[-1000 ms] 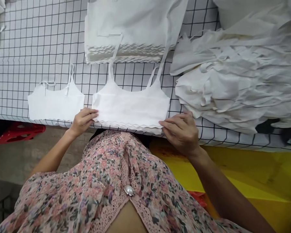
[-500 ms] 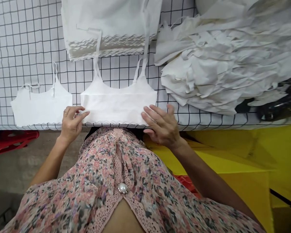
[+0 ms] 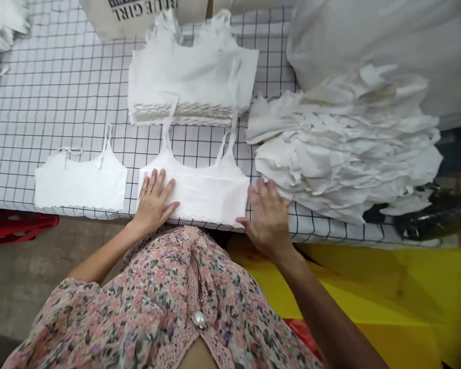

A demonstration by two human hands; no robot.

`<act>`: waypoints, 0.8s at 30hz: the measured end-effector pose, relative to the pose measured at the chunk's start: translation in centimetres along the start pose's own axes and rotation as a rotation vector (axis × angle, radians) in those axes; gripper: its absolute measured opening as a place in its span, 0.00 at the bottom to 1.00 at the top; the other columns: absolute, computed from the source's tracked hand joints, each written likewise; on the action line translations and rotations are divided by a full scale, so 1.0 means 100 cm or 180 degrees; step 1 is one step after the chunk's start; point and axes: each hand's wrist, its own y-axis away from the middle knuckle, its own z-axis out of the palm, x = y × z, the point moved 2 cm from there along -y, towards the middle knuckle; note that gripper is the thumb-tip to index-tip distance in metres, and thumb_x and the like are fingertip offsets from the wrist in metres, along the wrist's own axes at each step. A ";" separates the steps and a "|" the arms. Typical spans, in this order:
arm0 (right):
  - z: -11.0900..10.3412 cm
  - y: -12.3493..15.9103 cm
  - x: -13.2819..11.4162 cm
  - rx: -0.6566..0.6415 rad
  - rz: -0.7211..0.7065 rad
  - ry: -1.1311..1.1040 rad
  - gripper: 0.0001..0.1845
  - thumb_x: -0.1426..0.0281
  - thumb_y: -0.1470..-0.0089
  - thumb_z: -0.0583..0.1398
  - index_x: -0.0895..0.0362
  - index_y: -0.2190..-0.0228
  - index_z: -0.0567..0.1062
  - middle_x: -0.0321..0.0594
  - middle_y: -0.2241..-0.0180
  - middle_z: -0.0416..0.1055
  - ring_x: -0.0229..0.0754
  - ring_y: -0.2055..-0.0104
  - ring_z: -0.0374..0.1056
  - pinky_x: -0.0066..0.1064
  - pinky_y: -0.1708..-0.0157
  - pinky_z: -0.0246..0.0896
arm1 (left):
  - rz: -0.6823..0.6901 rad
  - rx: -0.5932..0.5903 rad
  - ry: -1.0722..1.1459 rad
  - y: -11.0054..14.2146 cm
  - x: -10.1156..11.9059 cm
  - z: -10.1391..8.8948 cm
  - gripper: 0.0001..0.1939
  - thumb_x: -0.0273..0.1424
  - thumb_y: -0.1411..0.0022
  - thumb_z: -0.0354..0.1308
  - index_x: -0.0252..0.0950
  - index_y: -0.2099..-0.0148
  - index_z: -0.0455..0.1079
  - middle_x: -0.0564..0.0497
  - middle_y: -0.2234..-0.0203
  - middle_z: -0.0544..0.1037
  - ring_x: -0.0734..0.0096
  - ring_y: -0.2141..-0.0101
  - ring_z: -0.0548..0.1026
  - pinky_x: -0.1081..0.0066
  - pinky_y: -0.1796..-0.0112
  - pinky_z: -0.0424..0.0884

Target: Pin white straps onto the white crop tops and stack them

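A white camisole bra top (image 3: 207, 192) lies flat at the table's near edge, its thin straps stretched away from me. My left hand (image 3: 153, 202) rests with fingers spread on the left part of this top. Beside its right edge is my right hand (image 3: 269, 215), slightly blurred, fingers extended and thumb near the lower right corner; whether it touches the cloth I cannot tell. To the left lies a second white bra top (image 3: 80, 184), also flat. Beyond the middle top sits a stack of similar white tops (image 3: 194, 77) with wavy hems.
A loose heap of white garments (image 3: 346, 148) covers the right of the checked tablecloth (image 3: 80, 87). A printed box (image 3: 138, 20) stands at the back, and more white cloth (image 3: 0, 41) lies far left. Below the edge are a red stool (image 3: 19, 228) and yellow panels (image 3: 353, 282).
My left hand has gone from a loose pinch at the top's left edge to lying flat on it. The right hand has moved off the right edge. The camera view has tilted up.
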 end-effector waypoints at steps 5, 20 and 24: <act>-0.020 -0.140 0.003 0.0586 -0.0606 -0.0539 0.22 0.65 0.29 0.55 0.50 0.39 0.78 0.51 0.44 0.77 0.60 0.39 0.70 0.59 0.38 0.66 | 0.0094 0.0103 -0.0177 -0.028 -0.009 0.007 0.32 0.37 0.20 0.48 0.42 0.19 0.49 0.41 0.21 0.55 0.50 0.20 0.47 0.39 0.22 0.48; 0.068 -0.321 -0.077 -0.0727 -0.2816 0.0628 0.17 0.81 0.36 0.55 0.55 0.72 0.77 0.44 0.58 0.73 0.52 0.43 0.60 0.78 0.31 0.48 | 0.0008 -0.0010 -0.0477 -0.029 0.000 0.025 0.34 0.44 0.20 0.48 0.30 0.22 0.56 0.34 0.22 0.52 0.47 0.21 0.48 0.45 0.24 0.57; 0.066 -0.319 -0.080 -0.0875 -0.3149 0.0728 0.17 0.81 0.35 0.54 0.54 0.68 0.79 0.41 0.61 0.72 0.50 0.45 0.61 0.76 0.33 0.52 | -0.0040 -0.0019 -0.0297 -0.029 0.001 0.026 0.34 0.44 0.20 0.48 0.32 0.21 0.54 0.36 0.21 0.50 0.49 0.21 0.45 0.43 0.23 0.55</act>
